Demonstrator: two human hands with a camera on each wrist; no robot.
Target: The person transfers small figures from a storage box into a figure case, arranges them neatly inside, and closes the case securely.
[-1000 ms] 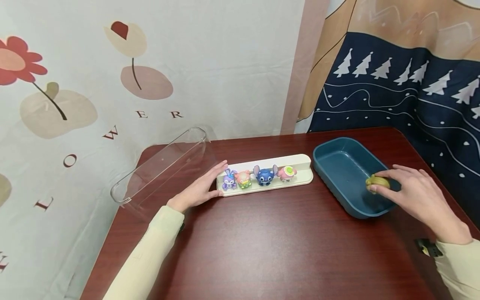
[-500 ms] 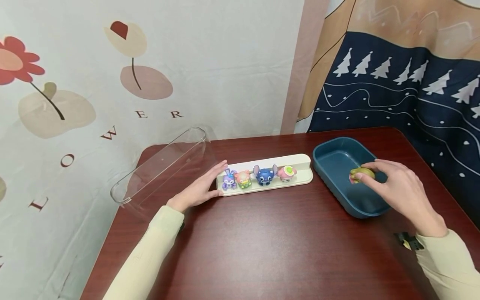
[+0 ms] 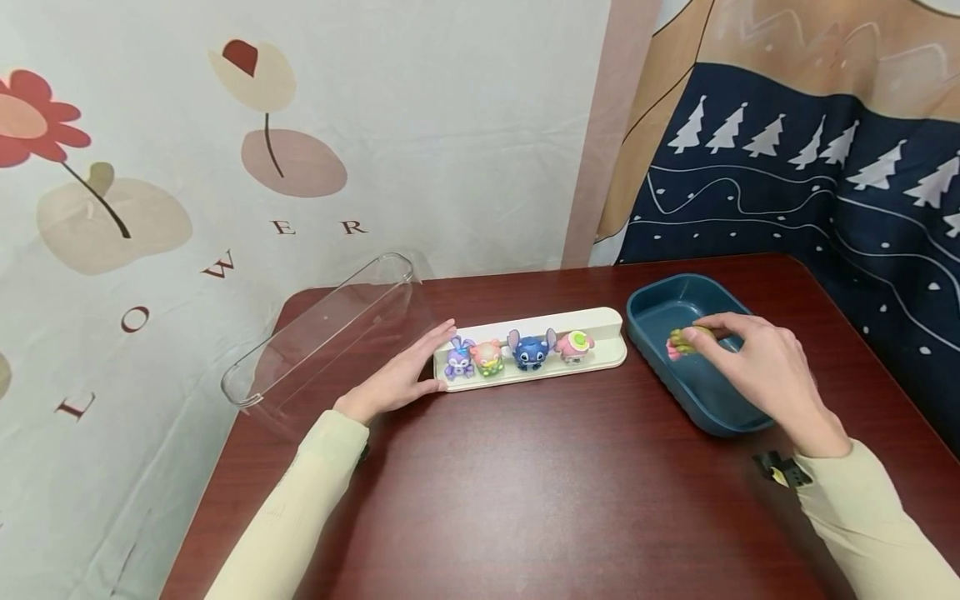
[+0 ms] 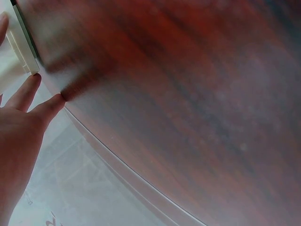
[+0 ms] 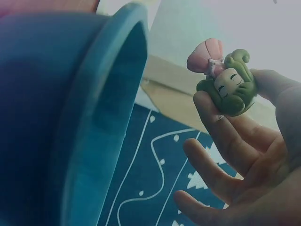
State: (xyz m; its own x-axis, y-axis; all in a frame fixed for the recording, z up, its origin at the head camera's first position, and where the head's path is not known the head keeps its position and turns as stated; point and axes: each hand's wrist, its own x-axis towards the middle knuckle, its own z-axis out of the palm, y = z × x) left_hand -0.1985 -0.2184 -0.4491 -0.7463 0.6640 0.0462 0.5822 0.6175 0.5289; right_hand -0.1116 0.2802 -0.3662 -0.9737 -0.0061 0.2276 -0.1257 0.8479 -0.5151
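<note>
My right hand [image 3: 772,375] pinches a small doll figurine [image 5: 230,87] between thumb and fingertips, over the blue bin [image 3: 686,293]. In the right wrist view the figurine has green hair, closed eyes and a pink dress, and lies tilted. My left hand [image 3: 393,379] rests with extended fingers against the left end of a cream tray [image 3: 611,354]. On that tray stand a purple rabbit figurine [image 3: 459,362], a pink bear figurine [image 3: 487,358], a blue big-eared figurine [image 3: 530,353] and a pink figurine with a white and green top [image 3: 574,347].
A clear plastic cover [image 3: 322,337] lies at the table's back left, against the patterned cloth [image 3: 450,150]. The bin stands right of the tray with a small gap between. Dark reddish wood [image 3: 540,483] forms the tabletop.
My right hand has moved left across the bin, carrying the figurine toward the bin's left wall. The left hand and the tray have stayed in place.
</note>
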